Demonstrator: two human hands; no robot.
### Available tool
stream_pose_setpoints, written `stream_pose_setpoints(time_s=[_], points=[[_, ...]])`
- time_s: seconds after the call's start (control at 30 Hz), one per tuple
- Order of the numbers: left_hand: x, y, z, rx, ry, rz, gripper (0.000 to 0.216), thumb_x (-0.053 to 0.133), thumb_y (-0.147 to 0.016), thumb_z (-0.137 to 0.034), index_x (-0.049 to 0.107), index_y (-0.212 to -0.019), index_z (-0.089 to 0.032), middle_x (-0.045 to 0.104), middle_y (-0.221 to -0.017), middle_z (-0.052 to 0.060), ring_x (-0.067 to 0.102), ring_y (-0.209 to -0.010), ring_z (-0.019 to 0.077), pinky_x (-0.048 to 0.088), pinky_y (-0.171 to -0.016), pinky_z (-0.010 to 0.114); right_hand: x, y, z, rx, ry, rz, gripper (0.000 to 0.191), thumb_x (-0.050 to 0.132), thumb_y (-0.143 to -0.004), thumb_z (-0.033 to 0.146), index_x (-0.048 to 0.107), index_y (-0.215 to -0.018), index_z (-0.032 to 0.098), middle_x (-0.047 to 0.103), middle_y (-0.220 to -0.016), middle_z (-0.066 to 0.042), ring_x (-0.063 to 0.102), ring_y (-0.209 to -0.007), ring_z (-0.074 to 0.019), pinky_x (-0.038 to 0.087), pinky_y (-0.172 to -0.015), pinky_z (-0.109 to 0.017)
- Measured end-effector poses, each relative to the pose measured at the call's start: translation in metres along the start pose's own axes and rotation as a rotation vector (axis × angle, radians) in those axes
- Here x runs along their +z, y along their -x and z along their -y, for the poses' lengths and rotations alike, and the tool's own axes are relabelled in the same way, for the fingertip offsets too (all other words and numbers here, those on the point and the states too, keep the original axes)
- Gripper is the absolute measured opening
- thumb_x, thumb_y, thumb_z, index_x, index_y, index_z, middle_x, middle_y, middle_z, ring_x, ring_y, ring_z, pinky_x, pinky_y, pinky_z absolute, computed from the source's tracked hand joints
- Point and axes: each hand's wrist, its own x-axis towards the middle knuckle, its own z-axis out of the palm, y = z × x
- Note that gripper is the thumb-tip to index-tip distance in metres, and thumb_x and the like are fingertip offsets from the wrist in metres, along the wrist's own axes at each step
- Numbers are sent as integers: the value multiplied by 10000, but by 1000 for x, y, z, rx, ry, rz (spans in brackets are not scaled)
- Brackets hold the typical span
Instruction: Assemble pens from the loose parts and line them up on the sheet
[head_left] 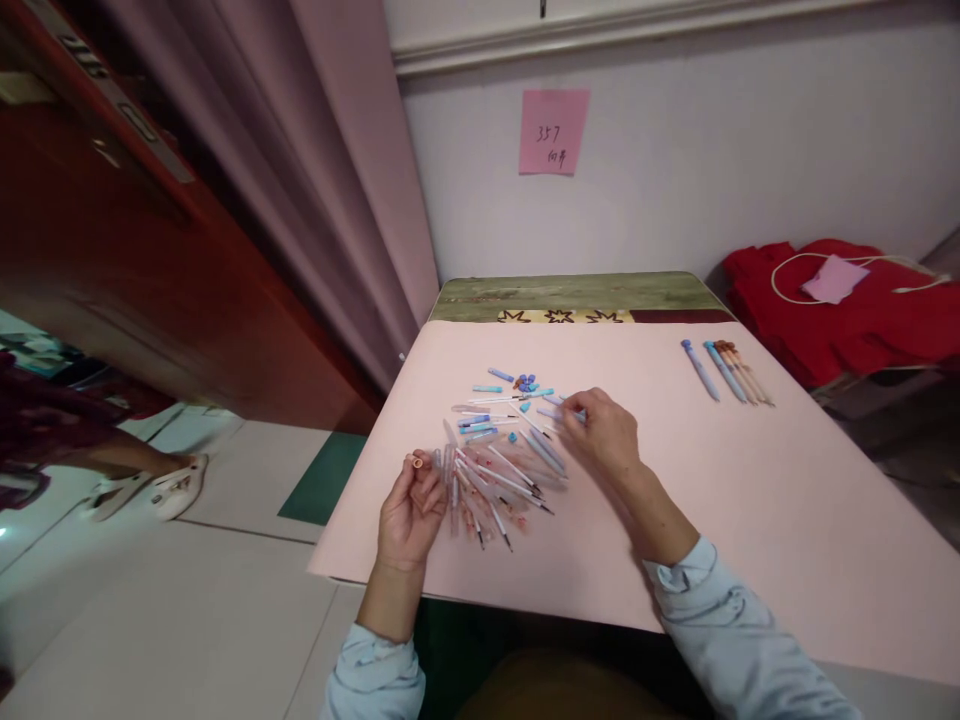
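A: Position of the pieces relative to the hands?

B: Tan tube (418, 463) was at the fingertips of the left hand (409, 515), above the left side of the pink sheet (750, 520). Refills (515, 470) lay spread just right of that hand, between it and the right hand (606, 432). Lavender barrels (546, 452) lay near the right fingertips, on their left and nearer the front edge.

A: State of each hand?

B: Left: thumb and forefinger pinched the tan tube; the other fingers were curled. Right: fingers bent, tips drawn close together over a blue piece (551, 413). Could not tell whether anything was grasped or only touched.

A: Appearance?

B: Tan tube: short, with a round open end showing. Refills: white, slender, dark-tipped, most tips toward the front edge, mixed among clear sleeves (454, 490). Short blue sections (478, 426) lay grouped beyond them. Small purple, blue and brown toppers (526, 383) were clustered at the far side of the heap.

A: Pieces set apart?

B: Yes. Whole pens (724, 372) lay in a row at the far right, well apart from the right hand: lavender, blue, then tan with brown tops.
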Motion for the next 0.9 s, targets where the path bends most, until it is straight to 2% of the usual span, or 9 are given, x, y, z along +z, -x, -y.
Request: stream_pose_setpoints(time_s=[0.1,0.27,0.43,0.57,0.73,0.9], points=[[2,-1,0,12,-2,6,203,379,-1002,-168,569,-950,-115,657,-813,30,421,-481,47,303,-346,156,-5,-11,-5,79,75,75,188,544,-884,295,724,-900,243,681,-957,-15,608,-791,-156,337,-615,-251],[5,0,0,19,-21,-2,199,382,-1001,-168,565,-942,-121,646,-799,26,417,-479,45,296,-342,154,5,-30,4,-2,194,205,260,489,-926,303,748,-927,272,686,-987,-34,624,-792,-160,346,-611,-252],[5,2,1,13,-33,5,164,418,-989,-158,572,-936,-132,633,-794,22,407,-470,38,297,-348,150,16,-39,9,-49,282,255,267,499,-919,286,764,-906,261,695,-972,-58,639,-764,-175,338,-588,-260],[4,2,1,4,-29,12,148,437,-982,-159,571,-935,-120,610,-769,13,410,-462,35,297,-343,149,9,-30,7,-50,180,200,266,501,-923,292,762,-972,291,702,-990,-36,635,-796,-162,345,-588,-249],[4,2,1,-4,-13,11,172,417,-991,-173,574,-957,-111,601,-750,9,402,-453,38,301,-341,150,1,-8,6,-61,64,193,198,560,-882,300,757,-891,291,703,-954,-4,618,-788,-150,354,-614,-244],[4,2,1,3,-27,6,181,412,-990,-167,579,-944,-113,612,-762,18,398,-460,41,304,-348,145,6,7,2,-144,75,187,208,544,-883,257,748,-859,290,703,-937,11,617,-752,-135,355,-626,-243]])
